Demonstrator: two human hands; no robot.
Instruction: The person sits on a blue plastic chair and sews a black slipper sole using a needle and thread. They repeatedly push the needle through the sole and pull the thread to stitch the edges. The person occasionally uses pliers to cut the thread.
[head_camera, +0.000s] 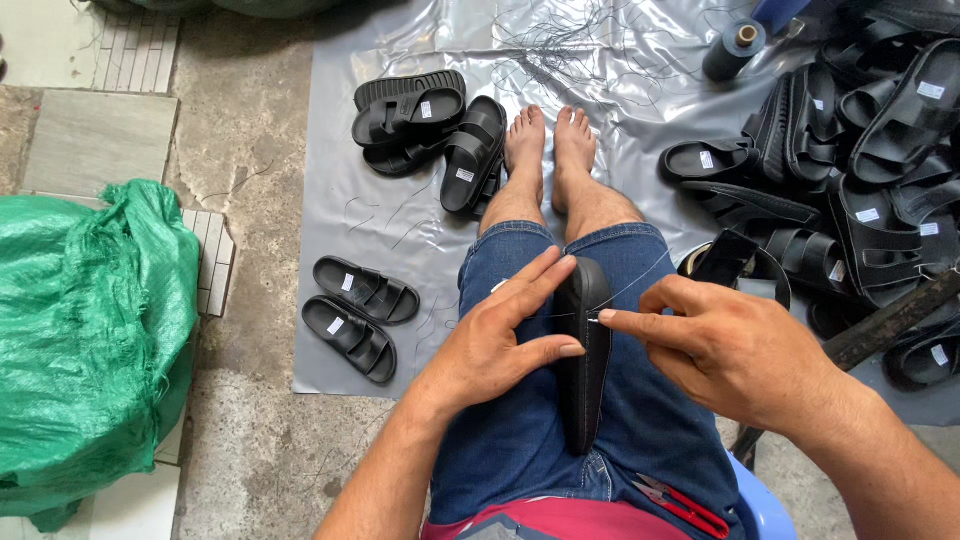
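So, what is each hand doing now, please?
Left hand: open, fingers steadying the black sandal on the lap.
Right hand: fingers pinched on a needle at the sandal's edge.

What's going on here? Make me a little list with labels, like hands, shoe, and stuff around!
Left hand: left hand steadies a black sandal standing on edge on the lap
Right hand: right hand pinches something small at the sandal's edge, too small to tell; a thin thread runs from there
Lap: red-handled snips lie on the denim shorts
Left side: green sack, pair of black sandals on the grey plastic sheet
Right side: pile of black sandals, thread spool
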